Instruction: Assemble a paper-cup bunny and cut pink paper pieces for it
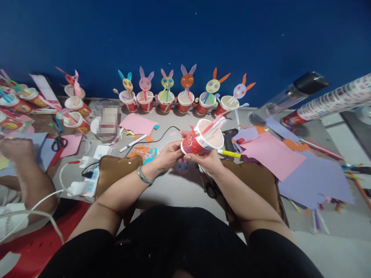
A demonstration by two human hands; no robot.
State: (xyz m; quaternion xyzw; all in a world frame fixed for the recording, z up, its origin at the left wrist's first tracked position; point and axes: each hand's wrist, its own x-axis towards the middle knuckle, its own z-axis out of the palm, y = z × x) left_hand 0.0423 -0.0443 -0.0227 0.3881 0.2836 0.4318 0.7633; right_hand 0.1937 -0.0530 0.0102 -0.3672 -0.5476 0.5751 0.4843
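Note:
Between my two hands is a red paper cup (189,142) with a white inside, tilted so its mouth faces up and to the right. Pinkish-red straw-like strips (215,126) stick out over its rim. My left hand (171,155) is closed on the cup's left side, and my right hand (208,159) grips it from below and the right. Just under the cup a purple paper rabbit face (182,166) lies on the table, partly covered. Black-handled scissors (211,189) rest by my right wrist. A yellow marker (229,153) and a black glue gun (231,139) lie right of the cup.
Several finished rabbit cups (186,101) line the blue wall. Purple and pink paper sheets (272,154) cover the right side, near a tall stack of cups (333,100). Orange and blue scraps (147,152) and a power strip (94,177) lie left. Another person's arm (34,170) is far left.

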